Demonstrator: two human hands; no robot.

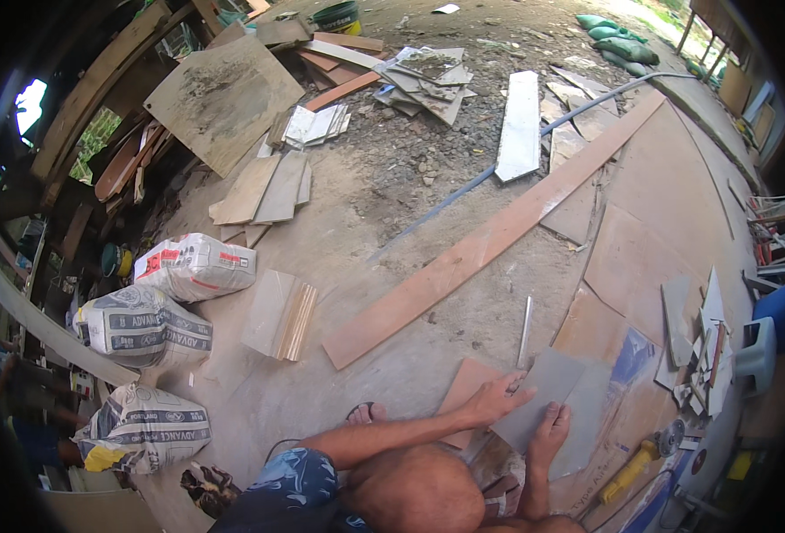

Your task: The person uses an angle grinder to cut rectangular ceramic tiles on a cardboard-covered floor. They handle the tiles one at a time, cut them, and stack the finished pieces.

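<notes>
A grey rectangular tile (pixel 542 382) lies low in front of me, partly over another grey piece (pixel 583 435). My left hand (pixel 497 401) reaches across to the tile's left side, with its fingers bent around a small dark thing that I cannot make out. At the tile's near edge, my right hand (pixel 548 433) is closed on it, thumb side up. Beneath my left hand sits a reddish-brown tile (pixel 465 391). Just beyond the grey tile lies a thin metal rod (pixel 525 330). My bent knee (pixel 419 489) covers part of the ground close to me.
A yellow angle grinder (pixel 632 471) rests at right beside broken tile offcuts (pixel 708 342). A long reddish board (pixel 499 235) crosses the ground diagonally. Cement bags (pixel 144 324) and a tile stack (pixel 279 315) stand left. Farther off are loose tiles (pixel 277 186) and a white board (pixel 519 124).
</notes>
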